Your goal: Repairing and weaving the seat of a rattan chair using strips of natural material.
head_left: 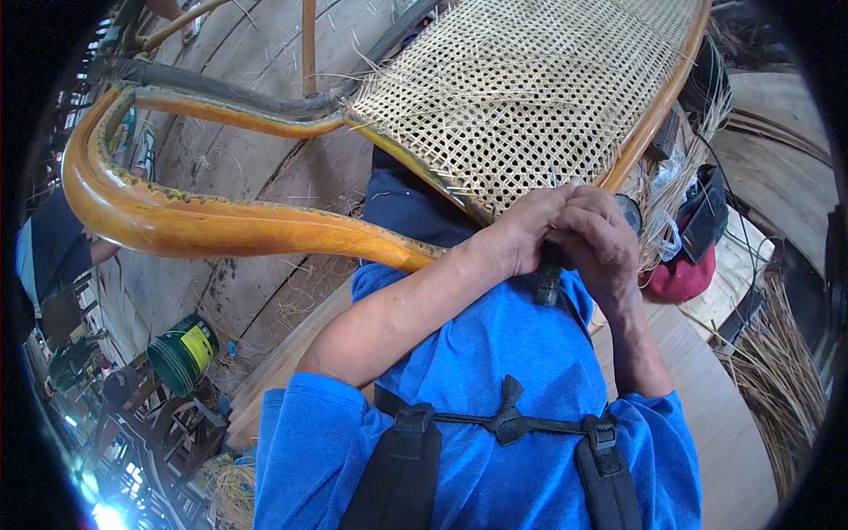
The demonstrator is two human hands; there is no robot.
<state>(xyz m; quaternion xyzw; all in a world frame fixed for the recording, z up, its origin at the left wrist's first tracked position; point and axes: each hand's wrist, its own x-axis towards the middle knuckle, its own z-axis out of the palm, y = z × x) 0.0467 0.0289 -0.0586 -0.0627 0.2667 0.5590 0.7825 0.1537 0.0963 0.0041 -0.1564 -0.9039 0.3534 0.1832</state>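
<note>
A woven cane panel (pixel 530 106) with open holes is set in a glossy orange-brown wooden chair frame (pixel 649 124) that leans toward my lap. My left hand (pixel 530 228) and my right hand (pixel 601 231) meet at the panel's near right corner, fingers bent and pressed together. Whatever they pinch there is hidden by the fingers. A dark, rounded piece (pixel 548 286) sticks out below my hands, against my shirt; I cannot tell whether a hand holds it. Loose strand ends stand out along the weave's edges.
The frame's thick curved arm (pixel 221 231) sweeps out to the left. A green bucket (pixel 184 355) stands on the plank floor at lower left. To the right are a red cloth (pixel 682 276), a black pouch (pixel 704 208) and bundles of cane strands (pixel 777 375). Another person's arm (pixel 104 251) shows at far left.
</note>
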